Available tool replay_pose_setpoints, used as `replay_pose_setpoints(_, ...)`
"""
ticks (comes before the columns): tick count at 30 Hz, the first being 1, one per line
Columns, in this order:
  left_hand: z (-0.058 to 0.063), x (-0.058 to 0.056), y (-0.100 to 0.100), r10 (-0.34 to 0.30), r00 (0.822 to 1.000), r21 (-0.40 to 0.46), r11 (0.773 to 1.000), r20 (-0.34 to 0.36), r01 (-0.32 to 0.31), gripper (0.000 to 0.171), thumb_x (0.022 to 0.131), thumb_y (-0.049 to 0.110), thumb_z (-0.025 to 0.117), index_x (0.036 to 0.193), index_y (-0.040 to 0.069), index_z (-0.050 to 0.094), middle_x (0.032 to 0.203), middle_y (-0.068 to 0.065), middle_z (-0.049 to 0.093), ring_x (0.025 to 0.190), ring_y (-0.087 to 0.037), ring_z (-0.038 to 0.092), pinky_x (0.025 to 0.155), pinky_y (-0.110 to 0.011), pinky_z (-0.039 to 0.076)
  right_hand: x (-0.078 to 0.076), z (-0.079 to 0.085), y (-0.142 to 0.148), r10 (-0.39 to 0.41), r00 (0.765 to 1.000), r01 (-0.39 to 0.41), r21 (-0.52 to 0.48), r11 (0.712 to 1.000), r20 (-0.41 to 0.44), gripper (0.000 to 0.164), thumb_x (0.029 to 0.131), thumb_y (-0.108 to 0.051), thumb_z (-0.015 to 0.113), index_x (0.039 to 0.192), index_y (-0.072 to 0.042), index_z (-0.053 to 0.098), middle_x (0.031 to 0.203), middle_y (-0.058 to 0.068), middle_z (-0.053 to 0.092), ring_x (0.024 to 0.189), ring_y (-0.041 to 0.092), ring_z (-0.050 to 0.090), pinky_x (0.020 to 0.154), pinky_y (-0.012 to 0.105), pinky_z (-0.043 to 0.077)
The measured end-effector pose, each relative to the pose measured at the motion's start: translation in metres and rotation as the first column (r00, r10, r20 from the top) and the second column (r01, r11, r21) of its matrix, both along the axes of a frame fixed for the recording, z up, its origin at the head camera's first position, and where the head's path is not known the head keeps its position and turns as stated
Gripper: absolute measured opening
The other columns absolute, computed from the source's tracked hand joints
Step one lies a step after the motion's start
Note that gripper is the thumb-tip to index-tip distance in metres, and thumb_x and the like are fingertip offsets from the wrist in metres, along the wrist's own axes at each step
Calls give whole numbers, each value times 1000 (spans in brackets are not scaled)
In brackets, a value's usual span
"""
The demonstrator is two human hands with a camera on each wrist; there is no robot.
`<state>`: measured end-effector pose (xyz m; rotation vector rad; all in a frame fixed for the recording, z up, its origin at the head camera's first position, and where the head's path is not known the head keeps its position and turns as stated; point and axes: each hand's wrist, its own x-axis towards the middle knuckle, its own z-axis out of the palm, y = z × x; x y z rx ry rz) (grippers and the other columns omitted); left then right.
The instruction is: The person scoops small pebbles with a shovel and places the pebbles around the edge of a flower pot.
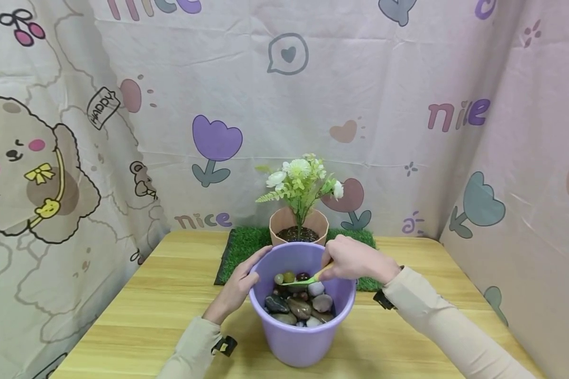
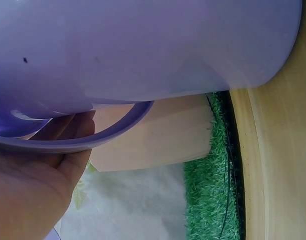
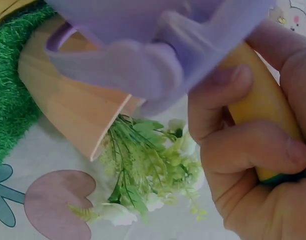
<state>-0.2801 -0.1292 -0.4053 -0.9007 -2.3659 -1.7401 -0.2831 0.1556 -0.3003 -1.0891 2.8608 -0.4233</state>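
Note:
A purple bucket (image 1: 301,345) stands upright at the table's front, with smooth stones (image 1: 300,307) in brown, grey, white and dark tones inside. My left hand (image 1: 238,283) holds the bucket at its left rim; in the left wrist view its fingers pass behind the purple handle band (image 2: 120,127). Over the right rim, my right hand (image 1: 353,258) grips a small garden trowel (image 1: 308,281) by its yellow handle (image 3: 265,112). The trowel's green end points down and left into the bucket, among the upper stones. Part of its blade is hidden.
Behind the bucket, a peach flowerpot (image 1: 275,226) with dark soil and white flowers (image 1: 297,171) stands on a green turf mat (image 1: 246,247). The wooden table (image 1: 170,316) is backed by a printed cloth (image 1: 246,84), which also hangs at both sides.

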Motion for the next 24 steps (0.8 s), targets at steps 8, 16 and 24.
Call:
replay_pose_setpoints(8, 0, 1, 0, 6, 1000, -5, 1000, 5, -6, 70, 84, 5, 37, 153, 15, 34, 147, -15, 48, 126, -36, 54, 93, -34, 51, -5, -5, 0, 34, 999, -34, -7, 999, -41, 10, 81, -31, 77, 80, -21, 80, 64, -15, 66, 51, -1, 56, 48, 20, 48)
replay_pose_setpoints(16, 1, 0, 3, 3, 1000, -12, 1000, -4, -3, 70, 84, 5, 38, 153, 15, 34, 147, -14, 48, 126, -35, 54, 94, -39, 51, -6, -2, 6, -49, 999, 49, -38, 998, 0, 12, 79, -35, 78, 79, -24, 80, 67, -14, 69, 53, 0, 60, 50, 21, 51)
replay_pose_setpoints(24, 0, 0, 1, 24, 1000, -10, 1000, 3, -24, 71, 82, 6, 38, 153, 15, 35, 148, -14, 47, 127, -35, 53, 94, -35, 50, -4, 0, 11, -75, 990, 76, 1, 997, -117, 15, 77, -41, 79, 79, -27, 80, 61, -20, 64, 52, 0, 54, 51, 22, 46)
